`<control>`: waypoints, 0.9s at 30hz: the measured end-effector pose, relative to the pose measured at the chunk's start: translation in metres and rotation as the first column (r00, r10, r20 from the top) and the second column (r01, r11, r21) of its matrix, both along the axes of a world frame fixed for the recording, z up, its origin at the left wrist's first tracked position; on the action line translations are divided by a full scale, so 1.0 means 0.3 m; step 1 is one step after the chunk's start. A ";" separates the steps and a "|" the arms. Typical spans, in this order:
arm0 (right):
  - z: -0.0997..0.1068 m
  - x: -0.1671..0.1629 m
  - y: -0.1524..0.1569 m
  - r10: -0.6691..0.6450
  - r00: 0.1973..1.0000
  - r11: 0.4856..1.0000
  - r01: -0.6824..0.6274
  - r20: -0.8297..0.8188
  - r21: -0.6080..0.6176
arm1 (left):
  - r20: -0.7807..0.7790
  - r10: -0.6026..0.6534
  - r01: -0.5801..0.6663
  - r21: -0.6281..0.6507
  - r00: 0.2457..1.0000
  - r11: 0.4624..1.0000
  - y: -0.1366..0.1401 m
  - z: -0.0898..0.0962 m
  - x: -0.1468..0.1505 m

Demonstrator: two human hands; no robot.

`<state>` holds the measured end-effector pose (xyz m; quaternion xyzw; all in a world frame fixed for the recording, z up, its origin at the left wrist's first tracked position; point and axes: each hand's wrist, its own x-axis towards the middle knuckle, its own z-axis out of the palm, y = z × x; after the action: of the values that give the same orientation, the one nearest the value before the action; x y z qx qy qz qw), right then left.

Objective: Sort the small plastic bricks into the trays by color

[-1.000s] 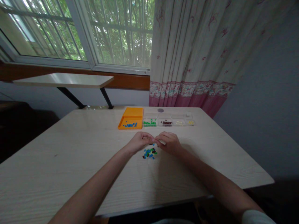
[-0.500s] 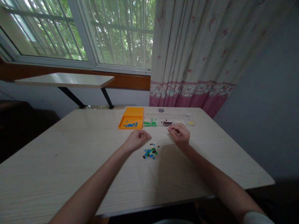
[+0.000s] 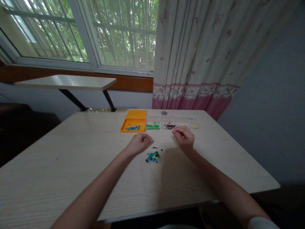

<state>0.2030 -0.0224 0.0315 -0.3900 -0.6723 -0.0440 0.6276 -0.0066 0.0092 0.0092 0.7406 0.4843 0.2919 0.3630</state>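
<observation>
My right hand [image 3: 184, 139] is in a pinch just in front of the clear boxes. A tiny pale speck shows at its fingertips, too small to name. To the left, my left hand [image 3: 140, 143] rests closed on the table with its fingers curled; whatever it may hold is hidden. Between the hands and nearer to me lies a loose pile of small blocks [image 3: 152, 156] in blue, green, dark brown and white. Dark brown pieces [image 3: 170, 125] fill part of one clear box, and green pieces [image 3: 152, 126] lie in the box beside it.
An open orange case [image 3: 136, 114] holds blue pieces [image 3: 133, 128] left of the clear boxes. Yellow pieces [image 3: 194, 125] sit in the rightmost clear box. A grey round object [image 3: 164, 113] lies behind, near the curtain [image 3: 190, 63]. A raised shelf [image 3: 71, 81] stands at back left.
My right hand has shifted very slightly to the right, still pinched. The left hand has hardly moved, and the pile and boxes look the same.
</observation>
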 end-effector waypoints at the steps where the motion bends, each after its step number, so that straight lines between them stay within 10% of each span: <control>1: -0.001 -0.001 -0.001 -0.001 1.000 1.000 0.001 0.000 -0.001 | -0.003 0.000 0.000 0.005 1.000 1.000 -0.001 0.001 0.000; 12: 0.006 0.104 0.072 -0.130 0.991 0.988 0.133 0.038 -0.083 | -0.072 -0.015 0.017 0.033 0.997 0.999 0.010 -0.012 -0.009; 22: -0.143 0.372 0.224 -0.308 0.849 0.757 0.493 0.430 -0.430 | -0.136 -0.017 0.024 0.046 0.991 0.999 0.019 -0.020 -0.018; 27: -0.134 0.340 0.211 -0.299 0.862 0.791 0.464 0.410 -0.398 | -0.128 -0.079 0.082 0.022 0.989 0.996 0.023 -0.012 -0.029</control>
<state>0.3050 0.0409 -0.0087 -0.6506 -0.6613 -0.0658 0.3675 -0.0154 0.0159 0.0055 0.7814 0.4721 0.2359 0.3330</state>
